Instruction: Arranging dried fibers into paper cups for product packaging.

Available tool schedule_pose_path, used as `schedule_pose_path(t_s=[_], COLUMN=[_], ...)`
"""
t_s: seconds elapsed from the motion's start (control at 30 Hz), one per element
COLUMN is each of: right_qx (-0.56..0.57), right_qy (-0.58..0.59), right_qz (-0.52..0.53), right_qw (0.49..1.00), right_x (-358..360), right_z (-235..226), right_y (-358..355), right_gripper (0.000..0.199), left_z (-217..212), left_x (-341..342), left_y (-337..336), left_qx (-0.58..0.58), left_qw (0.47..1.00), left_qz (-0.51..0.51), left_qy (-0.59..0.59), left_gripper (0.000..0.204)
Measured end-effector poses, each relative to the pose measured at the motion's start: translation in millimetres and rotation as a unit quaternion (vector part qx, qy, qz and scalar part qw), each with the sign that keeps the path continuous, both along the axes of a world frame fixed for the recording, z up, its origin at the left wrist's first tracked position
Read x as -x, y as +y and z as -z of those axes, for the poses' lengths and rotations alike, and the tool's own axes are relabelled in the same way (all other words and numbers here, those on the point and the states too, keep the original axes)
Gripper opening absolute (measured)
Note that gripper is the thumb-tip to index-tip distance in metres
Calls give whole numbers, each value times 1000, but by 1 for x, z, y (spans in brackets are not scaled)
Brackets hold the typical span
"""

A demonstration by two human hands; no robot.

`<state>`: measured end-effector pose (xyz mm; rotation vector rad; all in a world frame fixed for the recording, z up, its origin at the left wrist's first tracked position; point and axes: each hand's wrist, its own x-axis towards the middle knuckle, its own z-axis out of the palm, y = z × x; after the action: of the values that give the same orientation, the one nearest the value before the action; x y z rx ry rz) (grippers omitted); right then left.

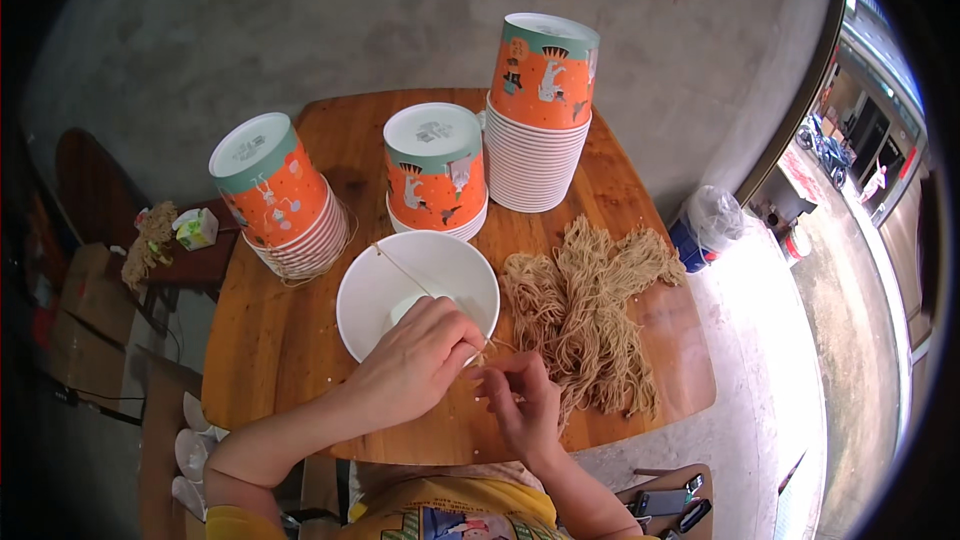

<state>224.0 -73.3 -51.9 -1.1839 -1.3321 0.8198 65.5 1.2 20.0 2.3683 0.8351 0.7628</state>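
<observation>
While the left hand (418, 358) rests curled over the rim of a white paper bowl (417, 292) on the wooden worktop (275, 330), the right hand (520, 395) pinches thin dried noodle strands (585, 310) just beside it.

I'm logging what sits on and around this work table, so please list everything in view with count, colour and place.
table: one, brown wood, centre.
bowl: one, white, upright on the table in front of the person.
cup stacks: three, orange and green with white bases up, upside down at the back of the table.
noodles: several tan bundles, on the table right of the bowl.
string: one thin, pale, lying across the bowl.
bin: one, blue with a clear bag, on the floor to the right.
left hand: over the bowl's near rim, fingers pinched.
right hand: beside the noodles, pinching strands.
</observation>
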Motion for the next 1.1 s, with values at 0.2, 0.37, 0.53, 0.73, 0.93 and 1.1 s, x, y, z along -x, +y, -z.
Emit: schedule_pose_path(t_s=[0.2, 0.37, 0.53, 0.73, 0.93, 1.1], right_qx=[10, 14, 4, 54, 36, 3], right_qy=[18, -5, -7, 48, 84, -4], right_qz=[6, -11, -3, 4, -13, 0], right_qw=[1000, 1000, 1000, 997, 996, 1000], right_x=[2, 0, 1, 1, -3, -2], right_z=[7, 4, 8, 8, 9, -2], right_y=[-1, -2, -2, -4, -3, -1], right_gripper=[10, 11, 11, 12, 16, 25], left_z=[0, 1, 0, 1, 1, 1], left_x=[-2, -1, -1, -2, -1, -2], left_y=[1, 2, 2, 1, 0, -2], left_qx=[5, 2, 2, 7, -18, -21], left_qw=[1000, 1000, 1000, 1000, 1000, 1000], left_qz=[-6, -5, 5, 3, 11, 13], left_qy=[-12, -19, -25, -28, -13, -10], left_gripper=[5, 5, 4, 4, 4, 6])
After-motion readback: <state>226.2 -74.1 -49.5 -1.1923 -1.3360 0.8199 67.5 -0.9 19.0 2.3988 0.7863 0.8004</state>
